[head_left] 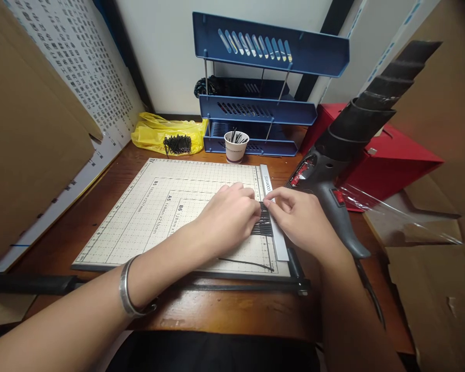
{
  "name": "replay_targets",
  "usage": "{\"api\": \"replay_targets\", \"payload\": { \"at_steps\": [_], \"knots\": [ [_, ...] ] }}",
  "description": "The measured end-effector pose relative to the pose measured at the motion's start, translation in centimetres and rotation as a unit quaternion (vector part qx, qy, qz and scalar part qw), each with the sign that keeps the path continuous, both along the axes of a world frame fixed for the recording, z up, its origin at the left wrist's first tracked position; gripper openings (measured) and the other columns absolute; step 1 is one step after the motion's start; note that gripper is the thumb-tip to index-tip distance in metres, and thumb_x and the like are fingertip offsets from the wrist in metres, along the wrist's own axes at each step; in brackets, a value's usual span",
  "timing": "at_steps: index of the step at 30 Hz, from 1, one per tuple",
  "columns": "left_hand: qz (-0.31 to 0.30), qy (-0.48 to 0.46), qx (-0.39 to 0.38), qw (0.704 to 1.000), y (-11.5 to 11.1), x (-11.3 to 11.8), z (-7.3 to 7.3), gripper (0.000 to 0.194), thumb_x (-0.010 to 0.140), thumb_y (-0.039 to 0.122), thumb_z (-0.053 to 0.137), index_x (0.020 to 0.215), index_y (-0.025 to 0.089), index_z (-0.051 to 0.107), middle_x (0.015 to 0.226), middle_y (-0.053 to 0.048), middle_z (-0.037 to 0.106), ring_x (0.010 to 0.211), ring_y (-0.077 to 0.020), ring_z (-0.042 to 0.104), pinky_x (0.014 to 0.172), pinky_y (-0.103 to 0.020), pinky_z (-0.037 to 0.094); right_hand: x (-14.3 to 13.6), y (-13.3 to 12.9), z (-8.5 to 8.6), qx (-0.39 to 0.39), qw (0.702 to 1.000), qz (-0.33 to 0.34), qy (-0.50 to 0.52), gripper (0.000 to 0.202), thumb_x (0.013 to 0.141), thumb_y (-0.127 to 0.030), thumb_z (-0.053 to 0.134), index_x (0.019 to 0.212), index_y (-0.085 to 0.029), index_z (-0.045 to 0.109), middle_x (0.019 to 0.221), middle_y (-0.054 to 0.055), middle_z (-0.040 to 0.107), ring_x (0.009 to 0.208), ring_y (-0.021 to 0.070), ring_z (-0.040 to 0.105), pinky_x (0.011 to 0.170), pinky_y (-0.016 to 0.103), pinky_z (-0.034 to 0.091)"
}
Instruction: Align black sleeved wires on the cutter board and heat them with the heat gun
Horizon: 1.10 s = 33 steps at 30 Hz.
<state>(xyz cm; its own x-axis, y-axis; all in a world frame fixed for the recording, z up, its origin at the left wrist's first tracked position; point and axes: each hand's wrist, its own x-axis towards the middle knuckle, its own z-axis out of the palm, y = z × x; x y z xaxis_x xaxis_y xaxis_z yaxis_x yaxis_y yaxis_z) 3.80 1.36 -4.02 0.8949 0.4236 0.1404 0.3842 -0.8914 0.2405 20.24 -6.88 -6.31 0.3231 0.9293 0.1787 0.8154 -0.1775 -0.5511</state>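
On the paper trimmer (120, 222), a row of thin black cords (264, 226) lies side by side, their ends at the white guide bar (276, 222) on the right. My left hand (232, 214) is closed over the cords' left part; its curled fingers hide part of them. My right hand (304, 217) reaches over the guide bar, thumb and forefinger pinched at a cord's end at the top of the row. One loose black cord (248, 263) lies apart near the trimmer's front edge. The trimmer's black blade arm (217, 285) runs along the front.
A paper cup (236, 150) with black cord pieces stands behind the trimmer, before a blue tiered tray (256, 109). More black pieces (178, 144) lie on a yellow bag (147, 135). At right are a heat gun (329, 170), a red box (399, 160) and cardboard (430, 289).
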Motion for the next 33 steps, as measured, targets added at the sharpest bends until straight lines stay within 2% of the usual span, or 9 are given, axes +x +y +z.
{"api": "replay_targets", "payload": {
  "at_steps": [5, 9, 12, 15, 17, 19, 23, 33],
  "knots": [
    [0.04, -0.073, -0.006, 0.996, -0.1, -2.0, 0.3, 0.016, 0.096, 0.022, 0.058, 0.098, 0.016, 0.073, 0.098, -0.007, 0.07, 0.095, -0.0245, 0.059, 0.086, -0.04, 0.047, -0.1, 0.1, 0.0, -0.008, 1.0, 0.001, 0.006, 0.022, 0.091, -0.041, 0.056, 0.095, -0.028, 0.074, 0.055, -0.005, 0.047, 0.055, 0.0128, 0.043, 0.058, 0.028, 0.028],
    [0.083, -0.089, -0.007, 0.993, -1.6, -4.3, -0.2, 0.033, 0.098, 0.03, 0.054, 0.126, 0.015, 0.065, 0.125, -0.01, 0.069, 0.114, -0.0271, 0.059, 0.099, -0.045, 0.047, -0.7, 0.4, 0.1, -0.013, 1.0, -0.011, 0.007, 0.026, 0.09, -0.044, 0.056, 0.098, -0.029, 0.076, 0.055, -0.004, 0.049, 0.055, 0.0137, 0.044, 0.058, 0.029, 0.028],
    [0.1, -0.046, -0.012, 0.994, -3.1, -4.7, -0.8, 0.053, 0.099, 0.032, 0.048, 0.145, 0.008, 0.049, 0.149, -0.014, 0.055, 0.138, -0.0293, 0.047, 0.118, -0.051, 0.034, -1.0, 0.6, 0.1, -0.013, 1.0, -0.023, 0.003, 0.025, 0.09, -0.044, 0.056, 0.095, -0.03, 0.077, 0.057, -0.003, 0.052, 0.057, 0.0139, 0.044, 0.059, 0.029, 0.029],
    [0.094, 0.014, -0.021, 0.995, -4.0, -3.8, -1.2, 0.068, 0.099, 0.034, 0.04, 0.156, 0.0, 0.029, 0.163, -0.019, 0.032, 0.154, -0.0297, 0.024, 0.127, -0.052, 0.015, -1.1, 0.6, 0.0, -0.017, 1.0, -0.016, -0.004, 0.023, 0.089, -0.041, 0.057, 0.093, -0.03, 0.077, 0.058, -0.003, 0.055, 0.058, 0.0142, 0.045, 0.06, 0.029, 0.029],
    [0.093, 0.045, -0.018, 0.995, -4.0, -2.9, -1.4, 0.071, 0.098, 0.034, 0.036, 0.157, -0.003, 0.023, 0.166, -0.021, 0.023, 0.156, -0.0301, 0.014, 0.128, -0.051, 0.01, -1.0, 0.6, 0.0, -0.019, 1.0, -0.012, -0.006, 0.022, 0.088, -0.039, 0.057, 0.09, -0.029, 0.077, 0.058, -0.003, 0.055, 0.057, 0.014, 0.045, 0.06, 0.029, 0.029],
    [0.091, 0.067, -0.013, 0.993, -3.9, -2.1, -1.5, 0.072, 0.098, 0.035, 0.033, 0.157, -0.005, 0.023, 0.166, -0.023, 0.02, 0.156, -0.0311, 0.01, 0.128, -0.051, 0.007, -1.0, 0.5, -0.1, -0.019, 1.0, -0.013, -0.008, 0.022, 0.088, -0.038, 0.057, 0.087, -0.029, 0.076, 0.057, -0.003, 0.054, 0.056, 0.0138, 0.044, 0.059, 0.029, 0.029],
    [0.089, 0.082, -0.006, 0.993, -3.5, -1.4, -1.8, 0.07, 0.1, 0.035, 0.027, 0.156, -0.007, 0.024, 0.165, -0.025, 0.02, 0.155, -0.0317, 0.011, 0.127, -0.05, 0.008, -1.0, 0.5, -0.1, -0.018, 1.0, -0.014, -0.006, 0.021, 0.087, -0.039, 0.058, 0.086, -0.028, 0.076, 0.056, -0.003, 0.053, 0.056, 0.0137, 0.043, 0.059, 0.029, 0.028],
    [0.074, 0.078, -0.001, 0.994, -3.6, -1.6, -2.1, 0.067, 0.102, 0.034, 0.025, 0.156, -0.005, 0.025, 0.165, -0.023, 0.021, 0.155, -0.0303, 0.012, 0.127, -0.05, 0.01, -1.1, 0.3, 0.0, -0.022, 1.0, -0.01, -0.005, 0.023, 0.087, -0.04, 0.059, 0.088, -0.026, 0.078, 0.06, -0.001, 0.057, 0.056, 0.0135, 0.042, 0.058, 0.028, 0.028]
  ]
}}
